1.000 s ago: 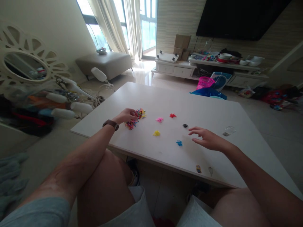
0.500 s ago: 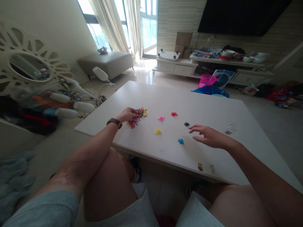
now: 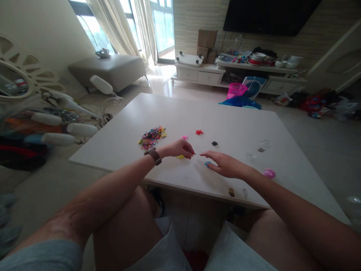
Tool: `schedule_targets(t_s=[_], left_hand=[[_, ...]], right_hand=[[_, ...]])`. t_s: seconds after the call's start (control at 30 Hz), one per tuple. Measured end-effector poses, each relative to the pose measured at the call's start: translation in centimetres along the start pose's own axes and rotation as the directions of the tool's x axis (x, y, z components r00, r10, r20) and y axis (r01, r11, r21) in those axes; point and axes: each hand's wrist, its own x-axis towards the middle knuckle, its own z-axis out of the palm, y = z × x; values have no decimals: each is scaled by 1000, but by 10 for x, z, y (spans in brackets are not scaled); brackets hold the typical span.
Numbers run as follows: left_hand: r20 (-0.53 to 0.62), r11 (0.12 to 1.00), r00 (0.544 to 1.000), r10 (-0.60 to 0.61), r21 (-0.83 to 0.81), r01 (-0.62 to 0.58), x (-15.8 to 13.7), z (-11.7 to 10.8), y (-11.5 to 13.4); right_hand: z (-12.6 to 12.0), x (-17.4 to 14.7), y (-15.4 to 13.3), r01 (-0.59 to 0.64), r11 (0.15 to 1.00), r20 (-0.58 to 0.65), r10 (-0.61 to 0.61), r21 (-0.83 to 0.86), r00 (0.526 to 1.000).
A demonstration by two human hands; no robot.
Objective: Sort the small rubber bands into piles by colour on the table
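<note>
moved: left hand (image 3: pixel 180 148) gone from mixed pile (image 3: pixel 151 136) to yellow bunch (image 3: pixel 181 156), just under fingertips
left: pinched, on what unclear
right hand (image 3: pixel 225 165): flat, fingers apart, over blue bunch (image 3: pixel 208 163)
nearer yellow: left

One large mixed pile of coloured rubber bands (image 3: pixel 151 136) is seen on the table (image 3: pixel 239 124). Five small single-colour clusters are counted: one pink (image 3: pixel 184 137), one red (image 3: pixel 199 132), one black (image 3: pixel 214 143), one yellow (image 3: pixel 179 157) and one blue (image 3: pixel 208 163). Two hands are counted, left hand (image 3: pixel 180 148) and right hand (image 3: pixel 225 165).
</note>
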Motion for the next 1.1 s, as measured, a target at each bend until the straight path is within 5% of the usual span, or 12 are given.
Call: schedule_targets(t_s=[0.33, 0.83, 1.0, 1.1], left_hand=[[90, 997, 993, 80, -2, -80, 36, 22, 2], [31, 996, 998, 55, 63, -57, 30, 21, 16], [-41, 986, 998, 54, 161, -47, 32, 16, 8], [-45, 957, 994, 96, 279, -79, 31, 12, 6]], right_hand=[[9, 5, 12, -15, 1000, -22, 15, 25, 1000], [-1, 8, 30, -16, 990, -213, 47, 142, 976], [-14, 13, 66, -145, 989, -394, 144, 26, 908], [-15, 10, 96, -253, 967, -394, 217, -42, 893]])
